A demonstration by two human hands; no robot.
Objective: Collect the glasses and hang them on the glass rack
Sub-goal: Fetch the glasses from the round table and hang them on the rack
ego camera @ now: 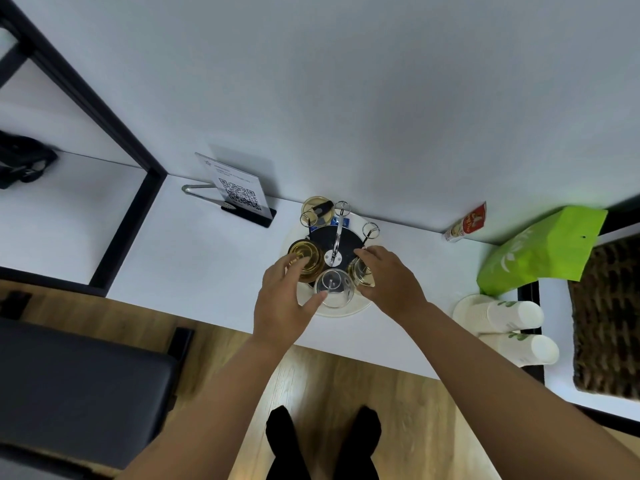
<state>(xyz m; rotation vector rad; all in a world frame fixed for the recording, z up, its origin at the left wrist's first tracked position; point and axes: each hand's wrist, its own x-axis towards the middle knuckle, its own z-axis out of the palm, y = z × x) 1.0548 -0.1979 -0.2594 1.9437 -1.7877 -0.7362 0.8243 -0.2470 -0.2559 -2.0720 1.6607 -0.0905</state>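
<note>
The left hand (pixel 282 299) holds the clear glass (pixel 334 287) at the rack's (pixel 334 244) near side; the right hand (pixel 388 278) grips an amber glass (pixel 360 273). Smooth, brittle glass probably wants a firm hold around the wall.

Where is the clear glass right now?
In the head view, the clear glass sits at the near edge of the rack, between two amber glasses, with the left hand touching it.
</note>
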